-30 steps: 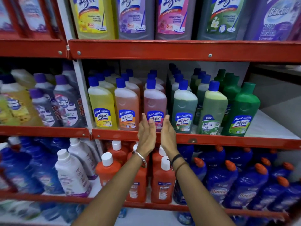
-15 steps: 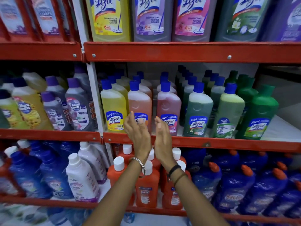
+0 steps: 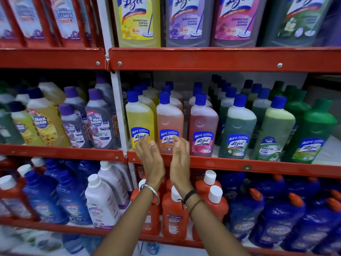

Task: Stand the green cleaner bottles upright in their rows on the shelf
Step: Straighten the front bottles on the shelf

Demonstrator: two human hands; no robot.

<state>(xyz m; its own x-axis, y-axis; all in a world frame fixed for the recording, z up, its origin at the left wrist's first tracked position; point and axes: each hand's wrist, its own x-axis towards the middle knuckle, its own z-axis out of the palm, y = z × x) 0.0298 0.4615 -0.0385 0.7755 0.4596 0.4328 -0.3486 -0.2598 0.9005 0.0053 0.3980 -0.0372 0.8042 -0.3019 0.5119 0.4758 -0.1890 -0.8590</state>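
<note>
Green cleaner bottles stand upright in rows at the right of the middle shelf (image 3: 239,166): a dark green Lizol bottle (image 3: 238,126), a pale green Bactin bottle (image 3: 275,130) and an all-green bottle (image 3: 315,132) lead their rows. My left hand (image 3: 150,156) and my right hand (image 3: 180,156) are raised side by side, palms facing each other, in front of the orange Lizol bottle (image 3: 168,124). Both hands hold nothing and their fingers are apart. They are well left of the green rows.
Yellow (image 3: 140,121) and pink (image 3: 203,124) Lizol bottles flank the orange one. Grey Max Kleen bottles (image 3: 99,124) fill the left bay. Large Lizol bottles stand on the top shelf (image 3: 203,60). Orange and blue Bactin bottles (image 3: 243,209) sit on the shelf below.
The view has shifted left, so the shelf contents slide right in the frame. My hands stay raised together and now sit before the orange bottle instead of the pink one.
</note>
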